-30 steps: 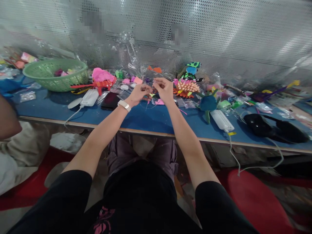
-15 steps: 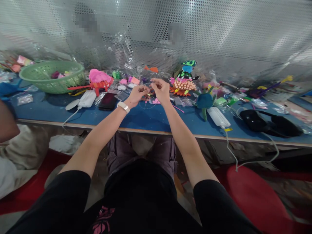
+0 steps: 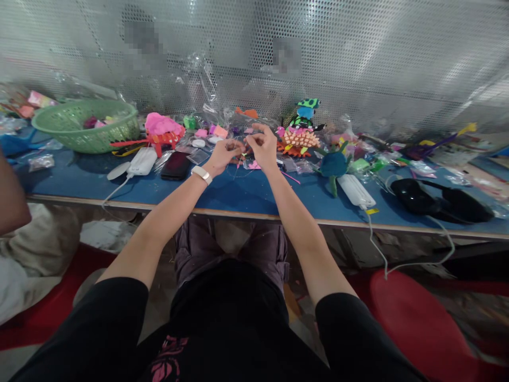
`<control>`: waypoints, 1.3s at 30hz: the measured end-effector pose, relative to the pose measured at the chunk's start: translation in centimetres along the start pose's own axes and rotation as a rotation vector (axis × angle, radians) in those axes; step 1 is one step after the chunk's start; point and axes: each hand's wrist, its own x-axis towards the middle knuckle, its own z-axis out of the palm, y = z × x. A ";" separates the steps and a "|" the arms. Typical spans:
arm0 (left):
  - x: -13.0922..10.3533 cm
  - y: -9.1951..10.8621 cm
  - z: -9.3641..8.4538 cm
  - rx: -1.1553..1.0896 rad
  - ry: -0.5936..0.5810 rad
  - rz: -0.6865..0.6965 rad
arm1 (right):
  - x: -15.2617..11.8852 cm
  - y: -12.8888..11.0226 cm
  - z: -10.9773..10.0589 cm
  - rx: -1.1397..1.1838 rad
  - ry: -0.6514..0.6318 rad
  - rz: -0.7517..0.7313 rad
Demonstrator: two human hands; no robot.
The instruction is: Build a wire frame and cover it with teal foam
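Note:
My left hand (image 3: pixel 223 157) is closed in a pinch above the blue table, the wrist wearing a white band. Facing it, my right hand (image 3: pixel 263 147) pinches with thumb and forefinger, its other fingers partly raised. Between them runs a thin, pale wire (image 3: pixel 242 176), hanging in a loose loop under the fingertips; whether it is wire or thread is hard to tell. Small yellow-green and pink bits show at the fingertips, too small to name. Just right of my right hand sits an orange spiky foam figure (image 3: pixel 301 140).
A green basket (image 3: pixel 79 132) stands at the left, by a pink-and-red foam figure (image 3: pixel 163 130). A dark phone (image 3: pixel 175 165) and power banks (image 3: pixel 356 191) lie along the table (image 3: pixel 234 199). Black headgear (image 3: pixel 441 201) is at the right. Another person's arm (image 3: pixel 11 196) shows far left.
My right hand's fingers have lifted and spread slightly while the pinch stays near my left hand. My left hand has hardly moved.

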 end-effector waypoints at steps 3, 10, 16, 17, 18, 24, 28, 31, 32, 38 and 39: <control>0.0 0.1 0.0 -0.009 0.005 -0.004 | -0.1 -0.3 -0.1 0.014 0.026 -0.002; -0.4 0.7 0.1 -0.023 0.004 -0.028 | -0.5 -2.3 -0.2 -0.025 0.015 0.020; -0.7 1.2 0.4 -0.049 0.004 -0.045 | -0.2 -1.8 -0.3 -0.023 0.015 -0.001; -0.7 1.3 0.5 -0.051 0.008 -0.049 | -0.1 -1.5 -0.3 -0.026 0.015 -0.007; -0.7 1.4 0.5 -0.052 0.011 -0.054 | 0.0 -1.2 -0.3 -0.031 0.013 -0.012; -0.7 1.5 0.8 -0.042 0.047 -0.083 | 0.4 -0.1 -0.5 -0.079 -0.008 -0.063; -0.6 1.4 0.8 -0.044 0.052 -0.069 | 0.3 -0.3 -0.6 -0.107 -0.041 -0.104; -0.5 1.2 0.7 -0.028 0.050 -0.042 | 0.2 -0.2 -0.7 -0.121 -0.034 -0.131; -0.4 1.1 0.6 -0.022 0.048 -0.036 | 0.2 0.0 -0.7 -0.120 -0.025 -0.140; -0.1 0.6 0.2 -0.020 0.042 -0.008 | 0.4 0.4 -1.0 -0.075 -0.041 -0.139; 0.0 0.5 0.2 -0.015 0.038 -0.004 | 0.4 0.2 -1.0 -0.066 -0.046 -0.127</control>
